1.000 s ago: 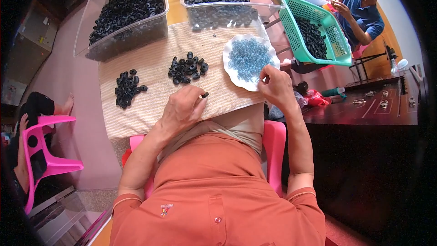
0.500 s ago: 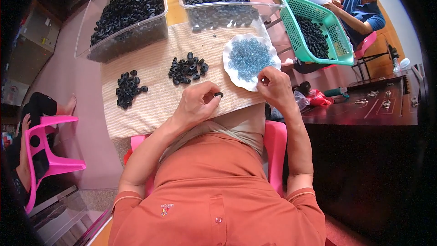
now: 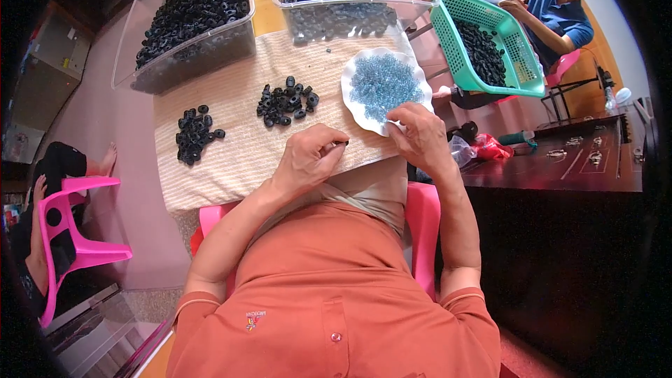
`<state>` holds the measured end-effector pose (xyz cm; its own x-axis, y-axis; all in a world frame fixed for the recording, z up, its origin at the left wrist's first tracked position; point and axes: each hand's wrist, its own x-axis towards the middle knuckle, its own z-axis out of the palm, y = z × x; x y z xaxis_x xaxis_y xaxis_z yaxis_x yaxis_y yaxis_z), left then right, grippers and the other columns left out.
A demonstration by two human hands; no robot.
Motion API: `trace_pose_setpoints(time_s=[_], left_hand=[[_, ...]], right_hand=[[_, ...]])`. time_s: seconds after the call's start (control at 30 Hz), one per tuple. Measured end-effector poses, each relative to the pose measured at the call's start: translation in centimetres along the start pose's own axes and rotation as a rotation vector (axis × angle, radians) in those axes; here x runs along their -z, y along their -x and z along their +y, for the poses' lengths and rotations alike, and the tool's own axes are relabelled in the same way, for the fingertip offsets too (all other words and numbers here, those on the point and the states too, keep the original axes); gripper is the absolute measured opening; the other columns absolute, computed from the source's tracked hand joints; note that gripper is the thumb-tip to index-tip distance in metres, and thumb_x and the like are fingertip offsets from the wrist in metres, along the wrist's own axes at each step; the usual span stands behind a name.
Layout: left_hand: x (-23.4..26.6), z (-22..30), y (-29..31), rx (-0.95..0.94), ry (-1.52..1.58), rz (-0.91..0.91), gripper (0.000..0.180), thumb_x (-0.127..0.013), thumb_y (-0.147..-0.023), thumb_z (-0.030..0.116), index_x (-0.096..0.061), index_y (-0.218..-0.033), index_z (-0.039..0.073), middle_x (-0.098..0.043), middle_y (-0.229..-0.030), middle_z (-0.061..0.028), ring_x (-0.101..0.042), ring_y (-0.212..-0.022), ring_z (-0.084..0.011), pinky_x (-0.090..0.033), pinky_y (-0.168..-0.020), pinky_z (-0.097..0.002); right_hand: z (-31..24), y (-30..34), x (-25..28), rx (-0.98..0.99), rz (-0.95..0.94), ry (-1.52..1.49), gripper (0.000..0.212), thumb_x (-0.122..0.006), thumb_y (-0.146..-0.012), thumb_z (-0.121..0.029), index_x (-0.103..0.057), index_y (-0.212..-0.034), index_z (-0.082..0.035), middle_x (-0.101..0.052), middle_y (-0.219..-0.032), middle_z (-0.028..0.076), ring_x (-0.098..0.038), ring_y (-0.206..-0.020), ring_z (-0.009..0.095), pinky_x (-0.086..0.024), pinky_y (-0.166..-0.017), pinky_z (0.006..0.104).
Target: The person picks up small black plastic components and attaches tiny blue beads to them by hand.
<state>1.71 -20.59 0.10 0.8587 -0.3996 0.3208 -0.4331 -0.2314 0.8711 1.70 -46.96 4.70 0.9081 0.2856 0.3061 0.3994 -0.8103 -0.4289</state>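
Between thumb and forefinger, my left hand (image 3: 310, 159) pinches a small black plastic part (image 3: 346, 143), mostly hidden by the fingertips. My right hand (image 3: 422, 138) is closed in a pinch at the near rim of a white scalloped plate (image 3: 355, 113); whatever its fingertips hold is too small to make out. Tiny clear-blue pieces (image 3: 385, 82) are heaped on that plate. Beyond my left hand lies a loose pile of black plastic parts (image 3: 287, 103) on a striped cloth (image 3: 241, 161). Farther left on the cloth is a second pile of black parts (image 3: 196, 135).
Two clear plastic bins (image 3: 245, 40) (image 3: 350, 3) full of black parts stand along the far side. At the far right, a green basket (image 3: 521, 63) holds more. Another person (image 3: 560, 10) sits beyond it. A pink chair (image 3: 91, 241) stands at left, a dark cabinet (image 3: 553, 175) at right.
My left hand has turned slightly, and its fingers cover more of the black part. The right hand's fingertips have shifted a little left along the plate's rim.
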Motion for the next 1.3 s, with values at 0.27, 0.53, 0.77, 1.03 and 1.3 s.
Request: trace_pose_setpoints(time_s=[0.27,0.53,0.77,1.03,1.3], left_hand=[[-0.1,0.0,0.3,0.027,0.017,0.018,0.014,-0.072,-0.089,0.004,-0.075,-0.102,0.0,-0.072,-0.09,-0.0113,-0.068,-0.073,-0.0151,-0.053,-0.065,-0.0282],[0.1,0.2,0.2,0.073,0.05,0.021,0.014,-0.072,-0.089,0.004,-0.074,-0.102,-0.001,-0.072,-0.088,-0.011,-0.068,-0.072,-0.0152,-0.053,-0.064,-0.0283],[0.2,0.3,0.4,0.094,0.06,0.005,0.015,-0.072,-0.088,0.006,-0.075,-0.102,0.0,-0.072,-0.089,-0.0141,-0.07,-0.072,-0.0227,-0.055,-0.063,-0.0325],[0.0,-0.2,0.6,0.057,0.053,0.034,0.014,-0.074,-0.088,0.005,-0.075,-0.101,-0.001,-0.071,-0.087,-0.0104,-0.066,-0.069,-0.0144,-0.052,-0.062,-0.0281],[0.3,0.6,0.4,0.1,0.088,0.02,0.014,-0.072,-0.089,0.005,-0.074,-0.101,-0.001,-0.072,-0.089,-0.0158,-0.072,-0.077,-0.0257,-0.056,-0.066,-0.0341]], right_hand=[[-1.3,0.5,-0.2,0.075,-0.072,0.12,0.022,-0.08,-0.086,-0.023,-0.072,-0.101,-0.008,-0.069,-0.097,0.009,-0.066,-0.093,0.031,-0.055,-0.079,0.0422],[-0.7,1.4,-1.5,0.156,-0.033,0.162,0.012,-0.078,-0.083,-0.013,-0.071,-0.091,-0.007,-0.067,-0.095,0.008,-0.064,-0.09,0.03,-0.055,-0.077,0.0402],[-1.7,1.2,-1.2,0.062,0.039,0.095,0.018,-0.079,-0.084,-0.016,-0.069,-0.096,-0.006,-0.068,-0.1,0.009,-0.066,-0.094,0.031,-0.055,-0.079,0.0415],[-1.8,0.7,-0.8,0.028,-0.075,0.131,0.032,-0.085,-0.077,-0.014,-0.071,-0.104,-0.004,-0.069,-0.107,0.011,-0.066,-0.102,0.032,-0.054,-0.086,0.0427],[-1.3,1.0,-1.1,0.1,-0.019,0.088,0.027,-0.084,-0.077,-0.011,-0.071,-0.099,-0.005,-0.069,-0.102,0.01,-0.066,-0.096,0.032,-0.054,-0.082,0.0426]])
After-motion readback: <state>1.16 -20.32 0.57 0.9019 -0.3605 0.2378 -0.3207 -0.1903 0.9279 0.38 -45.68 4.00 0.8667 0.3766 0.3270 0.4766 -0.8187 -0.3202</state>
